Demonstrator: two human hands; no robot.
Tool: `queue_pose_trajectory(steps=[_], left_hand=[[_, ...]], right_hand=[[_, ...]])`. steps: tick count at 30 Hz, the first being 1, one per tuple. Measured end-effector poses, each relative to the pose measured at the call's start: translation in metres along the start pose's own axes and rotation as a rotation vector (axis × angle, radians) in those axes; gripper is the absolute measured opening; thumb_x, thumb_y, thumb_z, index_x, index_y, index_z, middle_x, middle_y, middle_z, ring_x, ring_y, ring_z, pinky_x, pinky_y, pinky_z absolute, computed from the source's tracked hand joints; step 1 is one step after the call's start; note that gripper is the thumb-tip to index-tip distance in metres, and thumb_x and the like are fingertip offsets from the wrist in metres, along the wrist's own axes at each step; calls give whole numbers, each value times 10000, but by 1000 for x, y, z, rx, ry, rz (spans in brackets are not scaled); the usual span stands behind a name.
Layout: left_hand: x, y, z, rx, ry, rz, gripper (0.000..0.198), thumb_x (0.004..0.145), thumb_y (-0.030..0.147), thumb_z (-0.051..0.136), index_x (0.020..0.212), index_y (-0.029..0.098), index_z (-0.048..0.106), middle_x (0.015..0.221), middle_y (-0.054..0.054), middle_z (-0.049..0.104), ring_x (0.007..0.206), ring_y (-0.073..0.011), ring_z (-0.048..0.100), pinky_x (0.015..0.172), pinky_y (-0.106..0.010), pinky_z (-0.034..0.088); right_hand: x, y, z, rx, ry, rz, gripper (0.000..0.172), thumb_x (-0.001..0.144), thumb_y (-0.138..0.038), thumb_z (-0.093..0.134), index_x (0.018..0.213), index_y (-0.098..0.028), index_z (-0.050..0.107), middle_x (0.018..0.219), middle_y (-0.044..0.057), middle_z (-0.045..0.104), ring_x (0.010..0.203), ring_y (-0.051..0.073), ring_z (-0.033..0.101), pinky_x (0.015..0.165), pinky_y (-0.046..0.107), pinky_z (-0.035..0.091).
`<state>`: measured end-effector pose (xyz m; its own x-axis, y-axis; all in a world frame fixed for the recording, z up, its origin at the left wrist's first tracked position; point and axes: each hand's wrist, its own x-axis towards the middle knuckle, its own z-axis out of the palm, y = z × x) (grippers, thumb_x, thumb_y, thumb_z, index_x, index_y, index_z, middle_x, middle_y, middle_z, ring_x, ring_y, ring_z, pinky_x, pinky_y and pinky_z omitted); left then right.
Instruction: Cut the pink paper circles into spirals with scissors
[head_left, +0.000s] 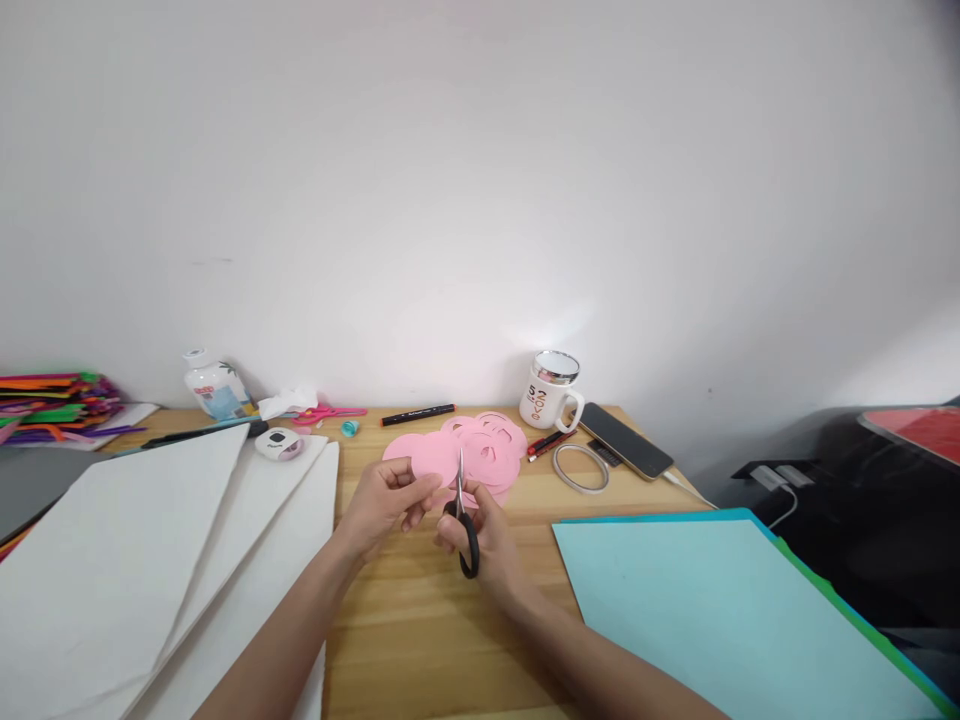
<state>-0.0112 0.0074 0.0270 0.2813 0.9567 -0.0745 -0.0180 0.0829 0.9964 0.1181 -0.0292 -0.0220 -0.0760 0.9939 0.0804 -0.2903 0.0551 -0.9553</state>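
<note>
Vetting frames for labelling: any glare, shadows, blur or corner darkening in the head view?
Head view: bright patch on the wall above the mug; head view: soft shadows on the desk below the hands, dark upper-right corner; head view: scissors clear in the right hand, small print on the bottle unreadable.

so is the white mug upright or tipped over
Upright: the white mug stands on the table with its shiny rim at the top.
</note>
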Motion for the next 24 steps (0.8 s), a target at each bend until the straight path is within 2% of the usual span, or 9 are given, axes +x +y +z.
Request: queue_pose_trajectory(steps=[4, 8, 13, 20, 24], left_hand=[[0, 1, -2, -8, 11, 2, 300, 634, 351, 693, 530, 138, 509, 415, 41, 532, 312, -34, 385, 319, -160, 254], [2, 0, -4, -18, 7, 16, 314, 643, 336, 690, 509, 136, 489, 380, 52, 502, 304, -31, 378, 316, -153, 248], [3, 0, -7, -75, 16, 33, 288, 626, 289, 711, 526, 127, 495, 457, 44, 545, 315, -25, 391, 316, -148, 254], [2, 2, -7, -104, 29, 55, 294, 689, 337, 661, 569, 140, 479, 450, 56, 528, 300, -23, 385, 302, -137, 241], [-1, 2, 0, -37, -65, 31, 313, 683, 407, 648, 601, 133, 521, 449, 35, 549, 275, -39, 398, 274, -145, 236]], right_hand=[[0, 1, 0, 3, -6, 1, 374, 661, -366, 652, 909, -207, 423, 506, -90, 466, 429, 86, 409, 420, 197, 293], [0, 3, -2, -8, -20, -1, 383, 672, -368, 645, 931, -208, 412, 465, -102, 466, 397, 82, 403, 402, 188, 294], [1, 9, -4, 37, -39, 8, 395, 689, -355, 642, 969, -216, 401, 475, -109, 465, 383, 75, 401, 412, 193, 330], [-2, 11, -3, 29, -35, 15, 389, 695, -356, 640, 963, -201, 405, 460, -113, 464, 386, 75, 415, 433, 208, 376], [-4, 8, 1, 28, -42, 22, 401, 675, -380, 654, 936, -203, 407, 436, -112, 464, 368, 75, 404, 401, 190, 342]])
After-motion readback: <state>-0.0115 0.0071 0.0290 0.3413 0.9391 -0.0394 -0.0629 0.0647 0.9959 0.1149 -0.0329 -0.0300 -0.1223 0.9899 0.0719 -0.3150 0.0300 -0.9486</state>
